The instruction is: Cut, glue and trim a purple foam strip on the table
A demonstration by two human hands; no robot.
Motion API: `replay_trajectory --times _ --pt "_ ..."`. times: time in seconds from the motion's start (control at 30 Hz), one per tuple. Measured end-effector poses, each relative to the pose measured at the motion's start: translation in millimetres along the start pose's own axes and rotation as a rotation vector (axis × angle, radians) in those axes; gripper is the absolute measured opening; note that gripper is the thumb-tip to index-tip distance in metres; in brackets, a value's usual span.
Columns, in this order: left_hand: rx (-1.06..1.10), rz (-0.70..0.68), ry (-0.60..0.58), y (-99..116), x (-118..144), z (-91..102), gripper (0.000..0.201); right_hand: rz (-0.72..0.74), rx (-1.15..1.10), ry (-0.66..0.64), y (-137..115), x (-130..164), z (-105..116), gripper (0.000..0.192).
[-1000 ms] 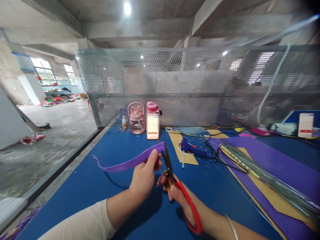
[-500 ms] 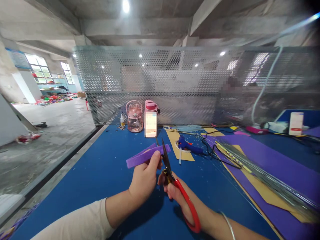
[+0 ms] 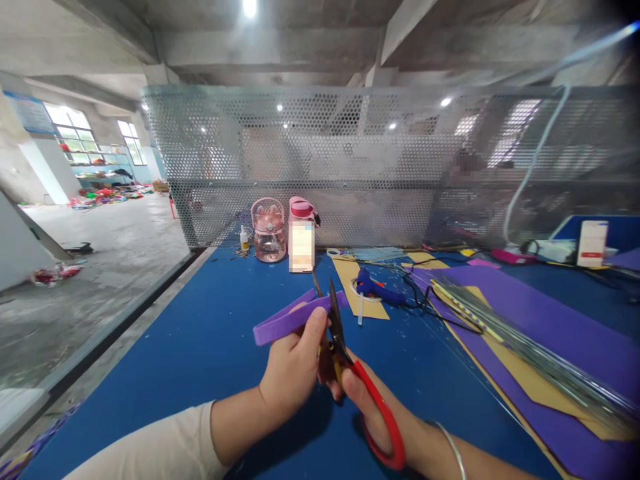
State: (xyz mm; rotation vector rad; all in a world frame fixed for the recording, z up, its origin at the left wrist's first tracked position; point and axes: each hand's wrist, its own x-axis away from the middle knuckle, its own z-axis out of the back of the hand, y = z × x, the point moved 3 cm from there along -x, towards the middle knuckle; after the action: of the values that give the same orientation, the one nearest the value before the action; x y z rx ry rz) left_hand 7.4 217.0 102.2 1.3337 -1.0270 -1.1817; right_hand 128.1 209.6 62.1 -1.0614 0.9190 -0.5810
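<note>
My left hand [image 3: 293, 365] pinches a folded purple strip [image 3: 290, 318] between thumb and fingers, holding it above the blue table [image 3: 200, 347]. My right hand [image 3: 363, 400] grips red-handled scissors [image 3: 360, 387]. The blades are apart and point up around the strip's right end, just beside my left thumb. A thin bracelet sits on my right wrist.
A blue glue gun [image 3: 377, 289] lies on a yellow sheet behind the hands. Two pink bottles [image 3: 270, 230] and a phone [image 3: 301, 247] stand by the perforated metal screen [image 3: 350, 160]. Purple and yellow sheets [image 3: 540, 333] with a bundle of thin wires cover the right side.
The long purple strip that hung out to the left a second ago is now doubled over into a short folded piece. The scissors have stayed at its right end.
</note>
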Motion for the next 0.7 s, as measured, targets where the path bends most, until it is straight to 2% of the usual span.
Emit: replay_trajectory --times 0.13,0.37,0.7 --pt "0.076 0.023 0.007 -0.1 -0.2 -0.4 0.041 -0.039 -0.038 -0.021 0.2 1.1 -1.2 0.044" --pt "0.110 0.030 -0.029 -2.2 -2.1 -0.2 0.044 -0.121 -0.151 0.013 19.8 7.5 -3.5 0.049" --pt "0.140 0.058 -0.083 -7.2 -5.5 -0.7 0.048 -0.156 -0.149 -0.020 12.8 5.8 -1.8 0.052"
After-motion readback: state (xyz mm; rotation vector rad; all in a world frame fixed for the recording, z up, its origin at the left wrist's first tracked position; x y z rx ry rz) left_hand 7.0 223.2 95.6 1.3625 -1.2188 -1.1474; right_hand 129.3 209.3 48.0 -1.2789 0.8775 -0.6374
